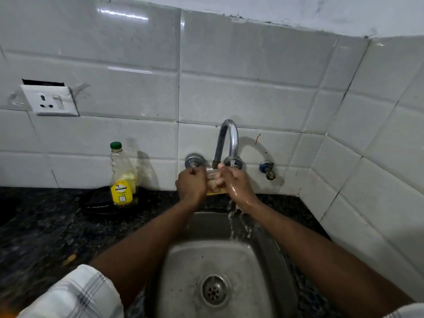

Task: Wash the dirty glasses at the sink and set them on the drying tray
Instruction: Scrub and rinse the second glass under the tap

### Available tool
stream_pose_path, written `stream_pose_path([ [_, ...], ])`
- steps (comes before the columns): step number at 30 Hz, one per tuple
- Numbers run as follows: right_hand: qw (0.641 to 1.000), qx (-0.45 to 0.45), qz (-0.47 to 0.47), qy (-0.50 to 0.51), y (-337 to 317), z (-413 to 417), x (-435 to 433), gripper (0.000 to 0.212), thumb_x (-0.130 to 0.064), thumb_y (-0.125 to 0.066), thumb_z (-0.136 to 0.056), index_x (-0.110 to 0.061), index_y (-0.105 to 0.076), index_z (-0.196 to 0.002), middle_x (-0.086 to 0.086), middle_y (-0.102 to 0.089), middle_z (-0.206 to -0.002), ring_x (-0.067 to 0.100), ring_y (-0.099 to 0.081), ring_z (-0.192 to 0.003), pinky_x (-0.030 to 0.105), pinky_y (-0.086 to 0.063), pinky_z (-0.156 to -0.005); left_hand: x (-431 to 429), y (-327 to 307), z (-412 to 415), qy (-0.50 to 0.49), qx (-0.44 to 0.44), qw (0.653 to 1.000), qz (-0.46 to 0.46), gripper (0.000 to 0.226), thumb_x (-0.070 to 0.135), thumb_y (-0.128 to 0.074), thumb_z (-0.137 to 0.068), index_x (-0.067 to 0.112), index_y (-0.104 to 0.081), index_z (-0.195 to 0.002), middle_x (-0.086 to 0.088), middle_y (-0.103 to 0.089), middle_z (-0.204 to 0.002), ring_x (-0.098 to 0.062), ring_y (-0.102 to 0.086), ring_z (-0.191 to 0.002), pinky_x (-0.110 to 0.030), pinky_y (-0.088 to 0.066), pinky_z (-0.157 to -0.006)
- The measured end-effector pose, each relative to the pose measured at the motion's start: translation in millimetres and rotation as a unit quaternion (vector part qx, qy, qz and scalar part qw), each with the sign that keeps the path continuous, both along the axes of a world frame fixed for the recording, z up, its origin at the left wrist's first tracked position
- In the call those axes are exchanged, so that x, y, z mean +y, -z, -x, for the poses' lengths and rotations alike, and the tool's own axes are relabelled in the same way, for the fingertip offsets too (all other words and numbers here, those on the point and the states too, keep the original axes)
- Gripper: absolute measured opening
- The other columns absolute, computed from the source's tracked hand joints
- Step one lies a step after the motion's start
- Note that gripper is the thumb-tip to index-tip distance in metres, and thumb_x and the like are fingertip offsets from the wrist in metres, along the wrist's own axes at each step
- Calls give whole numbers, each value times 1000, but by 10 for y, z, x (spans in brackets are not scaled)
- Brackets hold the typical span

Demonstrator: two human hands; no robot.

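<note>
Holding a glass (pixel 214 180) up over the sink (pixel 183 271), I have both grips on it. My left grip (pixel 191 183) is curled on the left side of the glass. My right grip (pixel 236 182) is on the right side, and its fingers (pixel 221 179) wrap round the front of the glass. The glass sits between my two grips, just under the tap (pixel 227 141), up near the wall. It is see-through and looks a bit yellow along its bottom edge. I cannot tell which way its open end points.

Water (pixel 232 162) is coming out of the tap. It lands on my right grip, which is wet and shiny, and then it runs down off my wrist into the sink. The sink is grey metal with a round drain (pixel 214 289) low down in the middle.

On the dark desk (pixel 46 226) to the left of the sink stands a soap bottle (pixel 121 177). It has a green cap and a yellow label, and there is some yellow soap at the bottom. It is well apart from my grips.

The wall (pixel 252 76) behind is made of white tiles. A white plug socket (pixel 49 101) is on the wall, up on the left. A small blue valve (pixel 267 168) sticks out of the wall to the right of the tap. My checked sleeve (pixel 75 294) shows in the bottom left corner.
</note>
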State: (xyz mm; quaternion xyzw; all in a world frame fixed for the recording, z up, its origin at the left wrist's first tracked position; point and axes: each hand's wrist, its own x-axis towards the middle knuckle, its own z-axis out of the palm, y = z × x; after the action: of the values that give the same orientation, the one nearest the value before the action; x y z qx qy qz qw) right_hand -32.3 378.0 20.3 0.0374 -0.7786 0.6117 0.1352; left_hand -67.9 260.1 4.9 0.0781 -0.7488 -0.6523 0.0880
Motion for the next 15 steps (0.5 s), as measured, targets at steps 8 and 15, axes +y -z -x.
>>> stream_pose_path([
  [8, 977, -90, -141, -136, 9, -53, 245, 17, -11, -66, -91, -16, -60, -106, -1, -71, -100, 9, -68, -95, 33, -54, -88, -58, 33, 192, -1, -177, 984, -27, 54, 55, -52, -93, 6, -65, -110, -14, -71, -99, -28, -70, -78, -30, -55, -52],
  [15, 864, 11, -504, 11, -59, 14, 335, 107, -40, -86, -62, -21, -23, -146, 9, -45, -144, 27, -51, -124, 43, -48, -101, 43, -7, 212, -13, -123, 987, 105, 51, 44, -49, -97, 1, -63, -121, -18, -66, -117, -36, -64, -102, -33, -49, -77],
])
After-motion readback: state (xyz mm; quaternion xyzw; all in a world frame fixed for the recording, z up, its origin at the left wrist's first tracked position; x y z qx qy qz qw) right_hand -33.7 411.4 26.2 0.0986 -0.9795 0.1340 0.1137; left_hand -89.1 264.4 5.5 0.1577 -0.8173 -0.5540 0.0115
